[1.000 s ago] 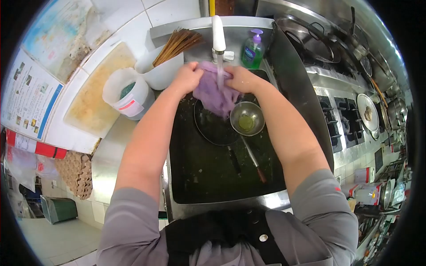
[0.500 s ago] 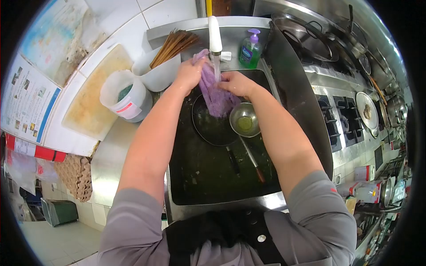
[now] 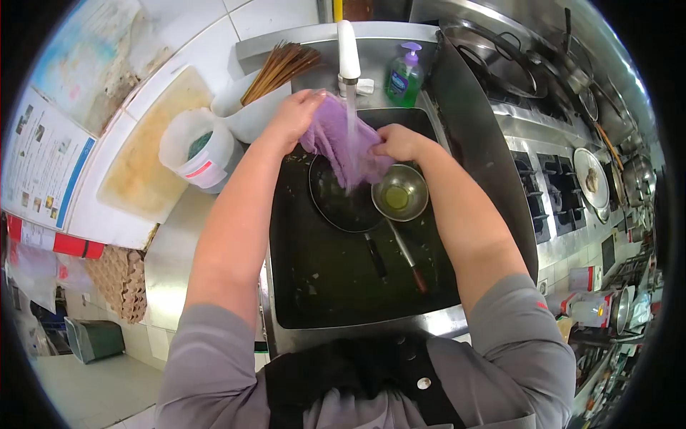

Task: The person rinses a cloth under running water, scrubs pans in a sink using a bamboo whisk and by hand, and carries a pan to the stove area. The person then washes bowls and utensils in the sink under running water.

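Observation:
A wet purple cloth [image 3: 337,136] hangs stretched between my hands over the dark sink [image 3: 329,286]. My left hand [image 3: 296,118] is closed on its upper left part, and my right hand [image 3: 397,143] pinches its right edge. Water from the white faucet [image 3: 348,51] runs onto the cloth. Beneath it, a black pan [image 3: 336,204] lies in the sink, partly covered by the cloth. Beside the pan is a metal ladle [image 3: 400,193] with some greenish liquid in its bowl.
A green soap bottle [image 3: 404,80] stands behind the sink. At the left are a white bucket [image 3: 204,154] and a container with a stick brush [image 3: 281,70]. A metal partition [image 3: 486,150] separates the sink from the stove [image 3: 547,189] at the right.
The cloth was bunched, then hung narrow; now it is spread wider under the water. My hands have moved apart, both still holding it.

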